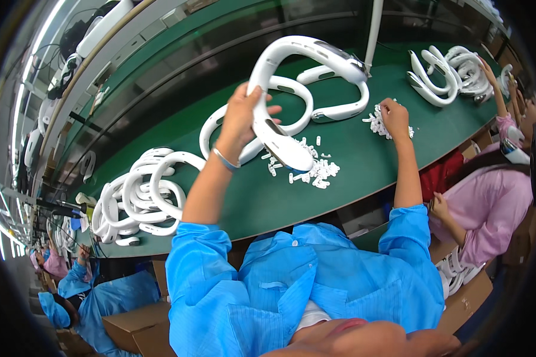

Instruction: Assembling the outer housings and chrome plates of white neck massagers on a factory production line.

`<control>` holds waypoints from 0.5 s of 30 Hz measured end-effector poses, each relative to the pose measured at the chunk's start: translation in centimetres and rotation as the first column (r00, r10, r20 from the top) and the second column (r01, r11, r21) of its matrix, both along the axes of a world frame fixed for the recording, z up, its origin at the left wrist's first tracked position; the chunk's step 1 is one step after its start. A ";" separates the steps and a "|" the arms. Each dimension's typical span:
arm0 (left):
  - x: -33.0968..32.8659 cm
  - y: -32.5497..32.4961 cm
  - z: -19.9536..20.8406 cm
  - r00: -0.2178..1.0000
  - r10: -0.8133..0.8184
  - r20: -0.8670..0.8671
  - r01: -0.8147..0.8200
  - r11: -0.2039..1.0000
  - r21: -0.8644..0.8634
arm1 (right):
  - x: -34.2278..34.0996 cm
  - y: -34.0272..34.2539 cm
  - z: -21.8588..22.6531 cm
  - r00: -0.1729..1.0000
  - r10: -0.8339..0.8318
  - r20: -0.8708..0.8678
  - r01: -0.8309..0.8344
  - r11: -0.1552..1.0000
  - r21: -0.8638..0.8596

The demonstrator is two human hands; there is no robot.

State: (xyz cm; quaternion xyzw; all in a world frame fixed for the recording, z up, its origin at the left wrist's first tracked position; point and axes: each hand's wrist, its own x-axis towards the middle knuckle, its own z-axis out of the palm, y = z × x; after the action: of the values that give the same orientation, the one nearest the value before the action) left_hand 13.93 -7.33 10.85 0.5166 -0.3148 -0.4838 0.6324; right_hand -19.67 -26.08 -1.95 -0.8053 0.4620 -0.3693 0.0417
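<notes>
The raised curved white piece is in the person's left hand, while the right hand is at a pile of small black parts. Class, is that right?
Not quite: the head view shows small white parts, not black, at the right hand. The left hand does hold the raised curved white piece.

Right fingers (389,106) partly hide white-piece pile (374,124); grip unclear.

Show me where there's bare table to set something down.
Bare table shows between the middle parts pile and the right parts pile at the right hand, and nearer you between the left ring heap and middle parts pile. Crowded: that heap, the far-right ring heap, and behind the ring in the left hand.
</notes>
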 end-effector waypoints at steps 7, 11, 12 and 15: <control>-6.4 -1.1 -4.7 0.927 -0.211 -0.309 0.264 0.954 0.142 | -0.3 6.6 4.6 0.585 0.023 0.811 -0.407 0.873 0.269; -10.0 0.0 -6.0 0.854 -0.355 -0.381 0.434 0.889 0.144 | 2.1 9.7 6.9 0.386 0.022 0.922 -0.616 0.751 0.240; -10.5 0.5 -6.0 0.813 -0.391 -0.432 0.484 0.866 0.126 | 2.7 10.1 7.2 0.387 0.023 0.922 -0.631 0.735 0.247; -11.5 1.2 -5.8 0.795 -0.406 -0.451 0.505 0.855 0.121 | 4.5 11.3 7.5 0.324 0.009 0.946 -0.692 0.684 0.230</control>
State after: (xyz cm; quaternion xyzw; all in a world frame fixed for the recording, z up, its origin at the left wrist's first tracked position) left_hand 2.39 -6.10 5.09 0.3828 -0.2314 -0.7533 0.4821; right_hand -15.18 -14.81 5.58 -0.5004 0.2527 -0.5465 0.6221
